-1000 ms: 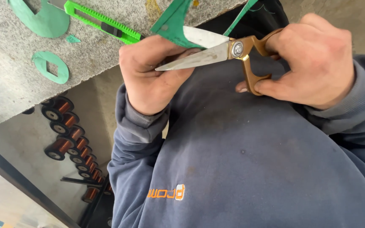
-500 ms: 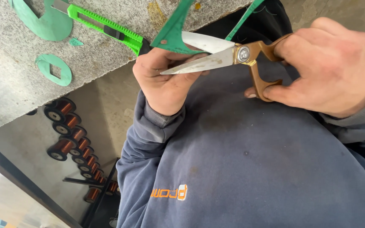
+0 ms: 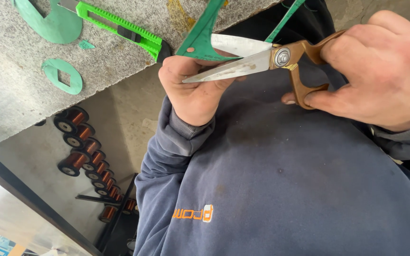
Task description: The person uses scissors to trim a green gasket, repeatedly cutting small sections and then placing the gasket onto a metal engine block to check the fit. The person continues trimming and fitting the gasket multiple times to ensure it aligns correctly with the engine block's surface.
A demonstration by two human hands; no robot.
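My right hand point(image 3: 385, 71) grips the brown handles of a pair of scissors point(image 3: 266, 59), whose steel blades are slightly apart. Between the blades sits a green sheet piece point(image 3: 205, 33), a thin wedge-shaped cut of gasket-like material. My left hand point(image 3: 193, 90) pinches that green piece from below, right under the blade tips. Both hands hover over my dark blue sweatshirt, just off the edge of a grey felt-covered bench point(image 3: 20, 95).
On the bench lie a green snap-off utility knife point(image 3: 119, 28), a green ring with a diamond hole point(image 3: 62, 76) and a larger green cut-out point(image 3: 48, 21). Below on the floor, a row of copper wire spools point(image 3: 86, 156) runs beside a dark frame.
Both hands with the scissors and the green piece have drifted right and slightly up in view. The blades have closed a little on the green sheet.
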